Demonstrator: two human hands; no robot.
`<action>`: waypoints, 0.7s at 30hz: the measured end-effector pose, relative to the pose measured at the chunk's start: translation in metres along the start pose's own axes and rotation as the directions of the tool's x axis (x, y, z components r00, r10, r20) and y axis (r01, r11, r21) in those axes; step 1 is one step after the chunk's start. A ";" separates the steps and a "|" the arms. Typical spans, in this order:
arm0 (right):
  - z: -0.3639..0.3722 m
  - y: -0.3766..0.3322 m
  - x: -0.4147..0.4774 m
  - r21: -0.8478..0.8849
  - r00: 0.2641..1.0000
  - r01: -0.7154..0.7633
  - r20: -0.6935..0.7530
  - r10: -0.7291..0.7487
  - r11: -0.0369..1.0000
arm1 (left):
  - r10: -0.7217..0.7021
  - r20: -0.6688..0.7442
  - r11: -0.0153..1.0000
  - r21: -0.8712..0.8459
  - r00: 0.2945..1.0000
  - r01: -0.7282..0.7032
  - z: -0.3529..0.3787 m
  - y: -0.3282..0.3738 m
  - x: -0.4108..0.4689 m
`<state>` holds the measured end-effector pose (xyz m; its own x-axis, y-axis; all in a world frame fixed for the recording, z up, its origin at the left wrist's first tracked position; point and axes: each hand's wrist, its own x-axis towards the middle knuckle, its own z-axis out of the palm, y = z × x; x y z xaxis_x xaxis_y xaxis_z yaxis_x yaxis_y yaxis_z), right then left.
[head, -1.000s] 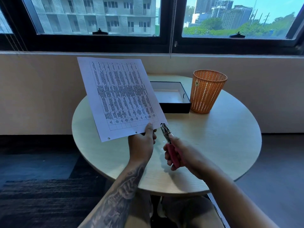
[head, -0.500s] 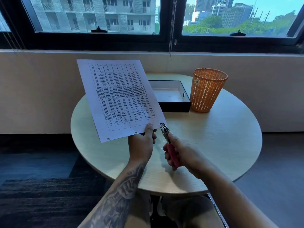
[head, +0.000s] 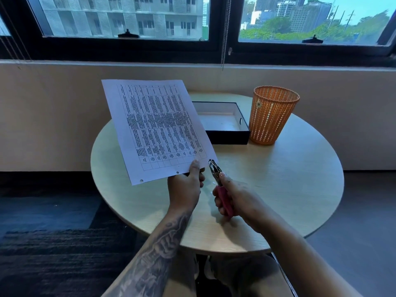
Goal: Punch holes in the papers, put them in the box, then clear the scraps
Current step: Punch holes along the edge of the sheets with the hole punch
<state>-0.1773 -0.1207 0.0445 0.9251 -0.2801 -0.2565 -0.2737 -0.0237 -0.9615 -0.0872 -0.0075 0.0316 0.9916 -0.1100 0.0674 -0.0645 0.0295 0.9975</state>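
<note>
Head view, looking down over a round, pale wooden table (head: pixel 278 189) set against a beige wall beneath a wide black-framed window (head: pixel 222 46). At the far side of the table sits a shallow black box (head: pixel 227 137) with a white inside, its lid off. Just to the right of the box, touching or nearly touching it, stands an orange mesh wastebasket (head: pixel 271 116), upright.

Held up above the left part of the table is a sheet of paper (head: pixel 156 127) printed with a dense table of text, tilted so its top leans left. Two punched holes show along its near edge. The left hand (head: pixel 185 187), on a tattooed forearm, pinches the paper at the near right part of that edge, thumb on the front.

The right hand (head: pixel 237 196) is wrapped around the red handles of a metal hole punch (head: pixel 216 174). The punch's head sits at the paper's near right corner, over its edge; whether it is biting down cannot be told. A few tiny white paper scraps (head: pixel 213 182) lie on the table below the punch.
</note>
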 end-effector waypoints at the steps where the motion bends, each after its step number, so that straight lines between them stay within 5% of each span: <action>1: 0.000 0.000 0.000 -0.005 1.000 -0.001 -0.008 0.001 1.000 | 0.000 -0.001 1.000 0.004 1.000 0.000 0.001 -0.001 0.001; 7: -0.007 -0.001 0.006 -0.060 0.999 -0.037 -0.039 0.035 0.997 | 0.061 0.019 0.995 0.082 0.998 -0.062 0.004 -0.017 0.009; 13: -0.018 -0.006 0.012 -0.129 0.983 -0.181 -0.040 0.178 0.975 | 0.213 0.107 0.901 0.363 0.971 -0.237 0.004 -0.040 0.018; 21: -0.023 -0.014 0.025 -0.223 0.932 -0.363 -0.072 0.356 0.905 | 0.183 0.164 0.858 0.454 0.969 -0.239 0.006 -0.042 0.019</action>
<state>-0.1563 -0.1493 0.0539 0.7458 -0.3381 -0.5740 -0.6419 -0.1342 -0.7550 -0.0664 -0.0164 -0.0085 0.9309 -0.2644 0.2519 -0.3435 -0.3994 0.8500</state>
